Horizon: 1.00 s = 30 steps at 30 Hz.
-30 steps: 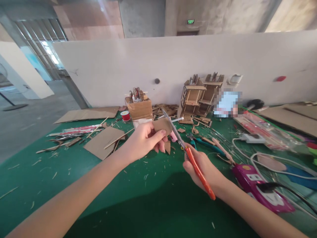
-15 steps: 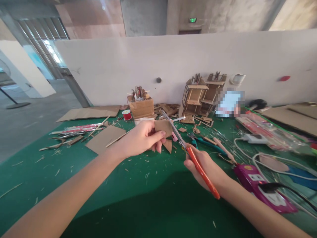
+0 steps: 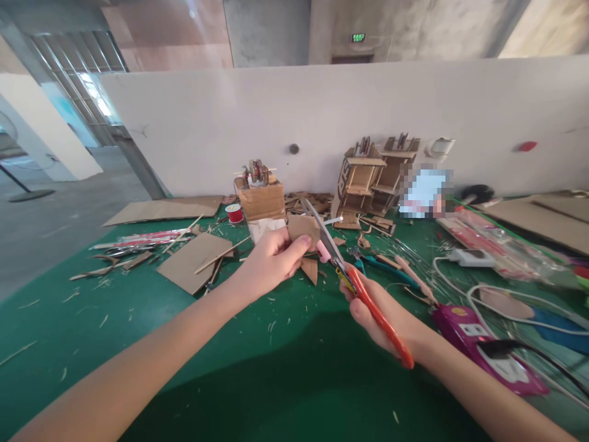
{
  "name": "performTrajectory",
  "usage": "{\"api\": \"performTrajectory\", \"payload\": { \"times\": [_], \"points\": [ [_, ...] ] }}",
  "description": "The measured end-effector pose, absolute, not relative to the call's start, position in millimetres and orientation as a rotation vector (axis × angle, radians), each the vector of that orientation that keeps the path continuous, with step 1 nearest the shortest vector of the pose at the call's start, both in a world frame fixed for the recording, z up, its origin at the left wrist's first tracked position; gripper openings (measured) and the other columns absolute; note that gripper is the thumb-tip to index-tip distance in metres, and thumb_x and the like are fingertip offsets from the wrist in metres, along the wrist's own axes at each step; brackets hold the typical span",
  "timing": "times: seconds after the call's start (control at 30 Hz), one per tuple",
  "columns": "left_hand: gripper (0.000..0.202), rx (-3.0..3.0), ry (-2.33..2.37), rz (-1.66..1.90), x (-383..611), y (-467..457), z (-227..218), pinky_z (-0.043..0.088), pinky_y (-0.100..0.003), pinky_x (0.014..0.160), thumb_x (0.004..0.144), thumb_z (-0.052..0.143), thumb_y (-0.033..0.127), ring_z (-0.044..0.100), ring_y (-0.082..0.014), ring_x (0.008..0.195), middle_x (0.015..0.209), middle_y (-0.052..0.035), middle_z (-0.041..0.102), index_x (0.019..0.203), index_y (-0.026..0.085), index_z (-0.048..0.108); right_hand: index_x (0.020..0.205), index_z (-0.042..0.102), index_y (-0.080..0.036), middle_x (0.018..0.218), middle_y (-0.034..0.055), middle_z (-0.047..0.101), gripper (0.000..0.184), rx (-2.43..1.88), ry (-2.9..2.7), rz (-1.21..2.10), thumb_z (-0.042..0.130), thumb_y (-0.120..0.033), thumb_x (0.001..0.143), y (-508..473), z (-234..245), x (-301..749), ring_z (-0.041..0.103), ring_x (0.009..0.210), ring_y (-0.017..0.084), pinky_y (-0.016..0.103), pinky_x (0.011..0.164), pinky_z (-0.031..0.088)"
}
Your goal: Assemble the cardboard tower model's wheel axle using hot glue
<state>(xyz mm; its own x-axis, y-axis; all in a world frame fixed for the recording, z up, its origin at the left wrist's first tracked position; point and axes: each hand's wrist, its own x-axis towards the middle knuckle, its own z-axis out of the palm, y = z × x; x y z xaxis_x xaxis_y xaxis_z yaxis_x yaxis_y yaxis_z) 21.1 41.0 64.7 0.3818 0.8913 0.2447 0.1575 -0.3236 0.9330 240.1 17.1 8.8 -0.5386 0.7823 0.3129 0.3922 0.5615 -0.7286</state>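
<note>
Between thumb and fingers, my left hand [image 3: 275, 256] pinches a small piece of brown cardboard [image 3: 302, 228]. My right hand [image 3: 375, 310] is wrapped round the orange handles of a pair of scissors [image 3: 378, 313]. The scissor blades point up and away, just at the right edge of the cardboard piece; whether they touch it I cannot tell. A pink object [image 3: 323, 252] lies behind the blades, beside a white stick. Under the held piece a triangular cardboard scrap [image 3: 310, 270] rests on the green table [image 3: 257, 362].
A cardboard box with a coil-like mechanism [image 3: 262, 201], a red thread spool [image 3: 234, 213] and a cardboard shelf model [image 3: 363, 181] stand at the back. Flat cardboard [image 3: 196, 263] lies left. Teal-handled pliers [image 3: 389, 268] and a purple power strip [image 3: 488, 350] with cables lie right.
The fingers of my left hand have curled in under the cardboard piece. My right hand and the scissors have shifted slightly, and the scissor handles have turned a little.
</note>
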Motion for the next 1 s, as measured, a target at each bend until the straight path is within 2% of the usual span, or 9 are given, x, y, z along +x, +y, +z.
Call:
{"api": "performTrajectory", "payload": {
  "times": [0.17,0.33,0.57,0.7,0.83,1.0],
  "points": [
    [0.029,1.763,0.869,0.969,17,40,75,0.021,-0.02,0.04,0.093,0.047,0.041,0.028,-0.0076,0.043,0.05,0.0061,0.034,0.074,0.02,0.052,0.119,0.043,-0.018,0.074,-0.0016,0.042,0.063,-0.923,-2.167,0.822,0.031,-0.071,0.087,15,15,237,0.033,0.058,0.012,0.025,0.052,0.034],
    [0.038,1.864,0.91,0.883,12,40,76,0.017,-0.023,0.04,0.092,0.046,0.046,0.025,-0.0078,0.042,0.051,0.0051,0.032,0.066,0.02,0.047,0.101,0.048,-0.019,0.067,-0.0035,0.041,0.051,-1.087,-2.173,0.727,0.034,-0.066,0.089,18,12,237,0.033,0.056,0.012,0.025,0.052,0.031],
    [0.034,1.909,0.969,0.809,7,41,79,0.015,-0.024,0.039,0.093,0.044,0.047,0.023,-0.0079,0.041,0.052,0.0059,0.03,0.073,0.02,0.049,0.092,0.047,-0.02,0.065,-0.003,0.046,0.04,-1.209,-2.192,0.67,0.037,-0.058,0.092,19,10,238,0.039,0.054,0.012,0.026,0.053,0.033],
    [0.036,1.887,0.897,0.881,14,41,72,0.023,-0.021,0.04,0.094,0.044,0.044,0.03,-0.0068,0.042,0.052,0.0059,0.035,0.068,0.019,0.044,0.105,0.048,-0.019,0.065,-0.0034,0.045,0.043,-1.212,-2.156,0.662,0.038,-0.058,0.091,19,6,236,0.04,0.054,0.013,0.026,0.053,0.034],
    [0.036,1.872,0.808,1.02,18,45,65,0.023,-0.019,0.039,0.095,0.043,0.046,0.028,-0.0059,0.042,0.05,0.0075,0.033,0.072,0.018,0.046,0.125,0.042,-0.016,0.069,-0.0022,0.045,0.06,-1.067,-2.171,0.641,0.037,-0.064,0.089,20,4,236,0.039,0.056,0.013,0.026,0.053,0.034],
    [0.036,1.942,0.831,0.852,5,49,74,0.023,-0.02,0.039,0.095,0.042,0.047,0.028,-0.0062,0.042,0.051,0.0071,0.032,0.075,0.018,0.05,0.132,0.037,-0.015,0.079,0.0012,0.047,0.075,-0.929,-2.182,0.803,0.035,-0.073,0.084,18,8,236,0.036,0.059,0.012,0.025,0.051,0.034]
  ]
}}
